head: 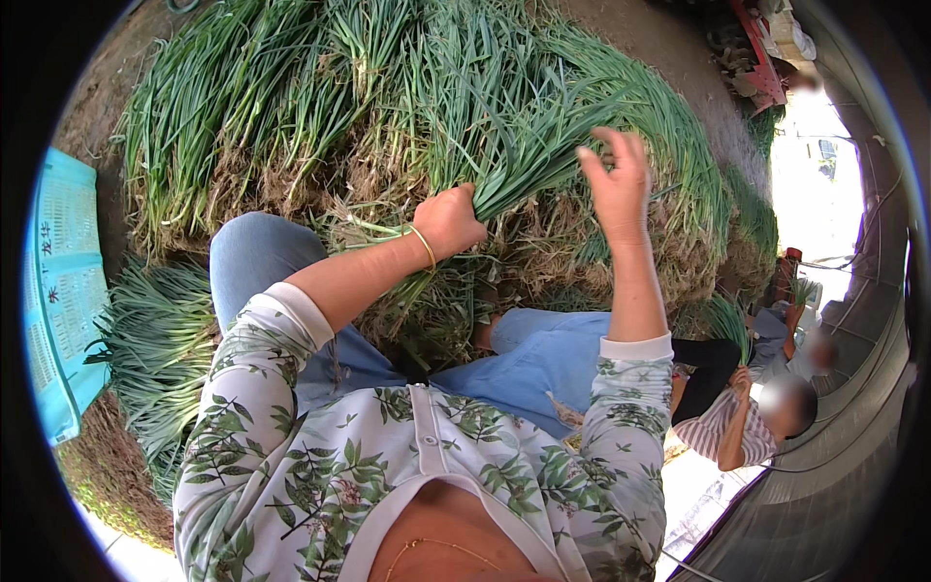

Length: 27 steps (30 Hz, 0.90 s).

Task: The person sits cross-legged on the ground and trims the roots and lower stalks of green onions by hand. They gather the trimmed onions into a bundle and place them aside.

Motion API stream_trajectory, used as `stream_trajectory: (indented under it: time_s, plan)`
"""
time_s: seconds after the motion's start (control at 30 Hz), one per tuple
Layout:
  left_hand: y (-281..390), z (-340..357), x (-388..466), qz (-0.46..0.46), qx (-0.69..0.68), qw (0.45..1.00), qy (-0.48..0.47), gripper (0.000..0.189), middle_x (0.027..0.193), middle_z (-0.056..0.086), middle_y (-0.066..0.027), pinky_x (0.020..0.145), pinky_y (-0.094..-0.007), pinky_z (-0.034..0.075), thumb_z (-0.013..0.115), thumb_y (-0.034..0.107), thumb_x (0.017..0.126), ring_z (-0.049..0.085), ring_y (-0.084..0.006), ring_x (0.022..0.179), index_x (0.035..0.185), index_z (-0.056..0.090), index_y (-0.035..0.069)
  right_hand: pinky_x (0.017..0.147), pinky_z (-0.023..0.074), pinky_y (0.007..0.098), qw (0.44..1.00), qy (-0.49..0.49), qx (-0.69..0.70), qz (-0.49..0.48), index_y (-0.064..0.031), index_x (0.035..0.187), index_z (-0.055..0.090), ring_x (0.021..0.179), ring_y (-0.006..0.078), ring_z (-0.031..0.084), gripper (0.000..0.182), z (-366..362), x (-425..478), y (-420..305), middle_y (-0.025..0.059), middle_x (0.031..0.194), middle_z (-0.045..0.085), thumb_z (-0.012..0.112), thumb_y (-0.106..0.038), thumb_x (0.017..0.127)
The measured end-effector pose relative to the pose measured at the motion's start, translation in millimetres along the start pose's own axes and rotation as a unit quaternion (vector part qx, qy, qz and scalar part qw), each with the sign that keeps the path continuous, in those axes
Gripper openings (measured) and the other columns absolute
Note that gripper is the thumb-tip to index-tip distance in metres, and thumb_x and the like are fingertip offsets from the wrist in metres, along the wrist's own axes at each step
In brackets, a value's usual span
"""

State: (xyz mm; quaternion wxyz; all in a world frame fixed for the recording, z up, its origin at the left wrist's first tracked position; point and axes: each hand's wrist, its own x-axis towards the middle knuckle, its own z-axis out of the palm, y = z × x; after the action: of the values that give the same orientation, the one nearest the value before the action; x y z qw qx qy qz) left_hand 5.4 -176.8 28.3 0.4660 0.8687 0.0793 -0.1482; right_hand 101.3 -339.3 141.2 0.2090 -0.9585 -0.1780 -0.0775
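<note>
My left hand, with a gold-coloured bangle at its wrist, is closed around a bunch of green onions. The leaves of the bunch point up and to the right, and its pale stems lie under my left wrist. My right hand is raised beside the leaf tips, thumb and fingers apart, holding nothing that I can make out. Behind both hands lies a large heap of green onions with brown, soil-covered roots. Loose leaves and stalks are scattered between my knees.
A turquoise plastic crate bearing writing stands at the far left. Next to it lies a pile of green onions. Two other people sit at the right, the nearer in a striped shirt, holding green onions. Red metal equipment stands at the upper right.
</note>
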Motion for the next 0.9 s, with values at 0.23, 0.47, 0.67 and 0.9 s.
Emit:
stream_trajectory:
  time_s: [0.23,0.47,0.67,0.9]
  plan:
    - [0,5,-3,0.021,0.018,1.0,-0.007,0.03,0.079,0.063,-0.0185,0.069,-0.0437,0.049,0.061,0.018,0.061,0.061,-0.0356,0.077,0.086,0.057,0.003,0.075,0.0379,0.0388,0.981,-0.125,-0.12,-0.09,-0.0058,0.074,0.065,0.084,0.0257,0.052,0.022,35,-12,-20,0.0077,0.081,0.057,0.07,-0.027,0.07]
    - [-6,14,3,0.035,0.019,0.999,-0.009,0.038,0.076,0.062,-0.0185,0.067,-0.0431,0.049,0.065,0.022,0.059,0.06,-0.0362,0.075,0.091,0.056,0.003,0.075,0.0378,0.0394,0.958,-0.106,-0.235,-0.128,-0.0047,0.068,0.063,0.078,0.0267,0.056,0.018,47,-20,-9,0.0085,0.073,0.059,0.066,-0.023,0.068]
    - [-4,10,-1,0.044,0.014,0.999,-0.014,0.035,0.075,0.062,-0.0174,0.067,-0.0432,0.048,0.067,0.023,0.06,0.06,-0.0359,0.075,0.086,0.055,0.003,0.076,0.0392,0.0366,0.924,-0.068,-0.373,0.056,-0.0045,0.074,0.063,0.072,0.0191,0.053,0.008,9,12,44,0.0082,0.076,0.061,0.061,-0.012,0.077]
    - [-9,14,3,0.051,0.041,0.998,-0.012,0.034,0.075,0.062,-0.0162,0.066,-0.043,0.048,0.066,0.023,0.061,0.06,-0.035,0.075,0.088,0.055,0.004,0.092,0.0344,0.0389,0.971,-0.087,-0.135,-0.178,-0.009,0.1,0.064,0.091,0.0187,0.052,0.03,13,-14,-14,0.0063,0.101,0.059,0.069,-0.023,0.074]
